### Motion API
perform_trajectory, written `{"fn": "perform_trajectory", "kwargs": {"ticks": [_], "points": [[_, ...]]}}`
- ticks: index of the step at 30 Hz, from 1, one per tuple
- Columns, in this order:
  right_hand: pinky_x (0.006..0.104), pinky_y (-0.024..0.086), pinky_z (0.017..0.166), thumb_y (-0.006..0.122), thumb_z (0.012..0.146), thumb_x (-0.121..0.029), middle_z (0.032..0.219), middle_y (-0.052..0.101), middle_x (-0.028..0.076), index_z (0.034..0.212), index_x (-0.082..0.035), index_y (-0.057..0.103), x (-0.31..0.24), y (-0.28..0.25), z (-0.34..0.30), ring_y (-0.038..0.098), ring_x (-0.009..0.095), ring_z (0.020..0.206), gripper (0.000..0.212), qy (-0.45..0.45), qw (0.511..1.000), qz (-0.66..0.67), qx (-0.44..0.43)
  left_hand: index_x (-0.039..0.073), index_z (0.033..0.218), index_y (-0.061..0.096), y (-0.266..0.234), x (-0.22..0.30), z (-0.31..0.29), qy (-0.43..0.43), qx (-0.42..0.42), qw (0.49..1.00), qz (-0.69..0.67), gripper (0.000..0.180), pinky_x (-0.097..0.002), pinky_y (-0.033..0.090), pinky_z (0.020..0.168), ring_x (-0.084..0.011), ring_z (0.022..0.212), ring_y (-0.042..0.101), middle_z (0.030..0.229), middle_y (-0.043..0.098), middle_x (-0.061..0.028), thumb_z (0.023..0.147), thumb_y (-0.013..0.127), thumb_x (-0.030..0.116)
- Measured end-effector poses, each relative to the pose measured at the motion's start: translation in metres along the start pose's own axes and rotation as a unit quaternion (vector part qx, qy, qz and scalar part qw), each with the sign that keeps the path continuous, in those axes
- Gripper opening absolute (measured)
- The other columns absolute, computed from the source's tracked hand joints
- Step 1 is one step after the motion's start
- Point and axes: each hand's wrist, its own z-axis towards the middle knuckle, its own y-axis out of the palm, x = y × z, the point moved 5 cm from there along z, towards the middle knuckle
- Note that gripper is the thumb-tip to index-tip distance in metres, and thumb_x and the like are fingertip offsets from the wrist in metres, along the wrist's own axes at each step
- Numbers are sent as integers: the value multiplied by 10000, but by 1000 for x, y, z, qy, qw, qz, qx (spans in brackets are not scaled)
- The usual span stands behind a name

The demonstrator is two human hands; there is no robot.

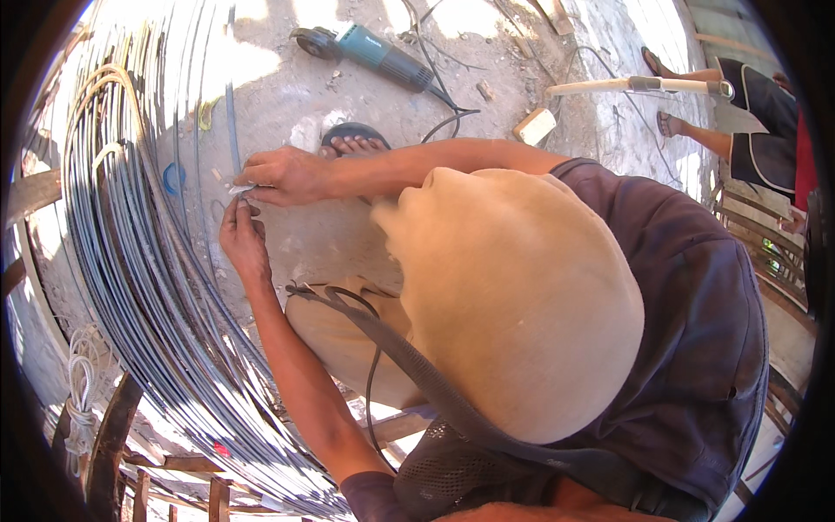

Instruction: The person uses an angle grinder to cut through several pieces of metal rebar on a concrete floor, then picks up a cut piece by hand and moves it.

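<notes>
Together, the left grip [244, 239] and right grip [291, 175] pinch a small pale-grey piece [243, 189] lying crosswise; nearby, a slender grey metal rod [232, 122] points toward the frame's upper edge.

Crouching co-worker [678, 278] in tan cap [531, 304], hands [285, 174] close together, long rods [117, 235] alongside, angle grinder [376, 56] (teal and black)

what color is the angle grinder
The grinder is teal and black, clearest in the head view.
</notes>
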Motion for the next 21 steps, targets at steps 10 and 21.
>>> {"fn": "perform_trajectory", "kwargs": {"ticks": [10, 21], "points": [[391, 575, 753, 749, 803, -111, 1038, 682, 110, 1103, -57, 710, 23, -17, -40, 709, 307, 865, 307, 106, 991, -46, -69, -28, 1219, 658, 0, 2, -1, -7, 11, 1000, 7, 289, -210, 281, 449, -17, 540, 400, 815, 557, 7, 1028, 572, 171], [447, 552, 817, 770, 795, -205, 1098, 683, 155, 1159, -51, 698, 38, 11, -32, 703, 372, 923, 402, 131, 969, -104, -182, -18, 1159, 664, -5, -1, 1, -2, 5, 1000, 0, 252, -207, 280, 442, -18, 539, 414, 816, 562, 6, 1036, 567, 180]]}}
